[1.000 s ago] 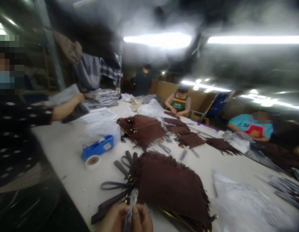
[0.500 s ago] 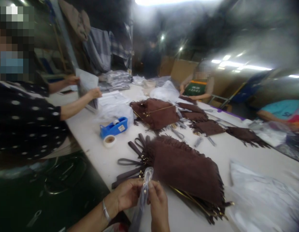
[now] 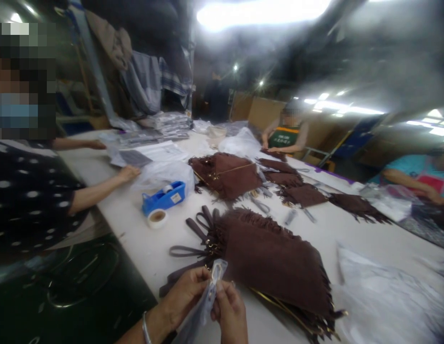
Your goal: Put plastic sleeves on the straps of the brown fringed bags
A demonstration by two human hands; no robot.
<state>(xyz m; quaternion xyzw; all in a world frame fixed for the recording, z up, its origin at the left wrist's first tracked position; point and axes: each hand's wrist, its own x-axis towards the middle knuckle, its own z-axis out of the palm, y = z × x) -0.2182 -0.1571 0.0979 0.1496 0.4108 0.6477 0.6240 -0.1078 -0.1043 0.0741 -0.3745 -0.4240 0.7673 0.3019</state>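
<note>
A work table [image 3: 295, 234] with a white top fills a dim workshop lit by ceiling tubes [image 3: 263, 13]. Clock positions are taken about the wearer's hands, twelve pointing straight ahead. The left hand [image 3: 186, 297], a silvery bracelet [image 3: 146, 327] at its wrist, and the right hand [image 3: 229, 305] meet at the near edge. The fingers of both are closed in a pinch on a plastic-wrapped strap [image 3: 206, 306], whose gold-coloured clasp [image 3: 217, 271] stands just above the fingertips. At two o'clock, near the hands, lies a stack of brown fringed pouches [image 3: 272, 263], dark wrist loops [image 3: 188, 251] projecting from its left side. A second brown pile [image 3: 234, 177] lies at twelve. At eleven, a blue tape dispenser [image 3: 162, 199] carries a white label [image 3: 176, 198], its print too small to read; a tape roll [image 3: 157, 218] rests beside it. At one, a seated co-worker wears a green apron [image 3: 285, 137] with two lines of pale lettering, illegible here. At ten, a co-worker's polka-dot sleeve [image 3: 69, 191] extends toward a clear bag [image 3: 119, 154]. Crumpled plastic [image 3: 390, 296] occupies three o'clock.
</note>
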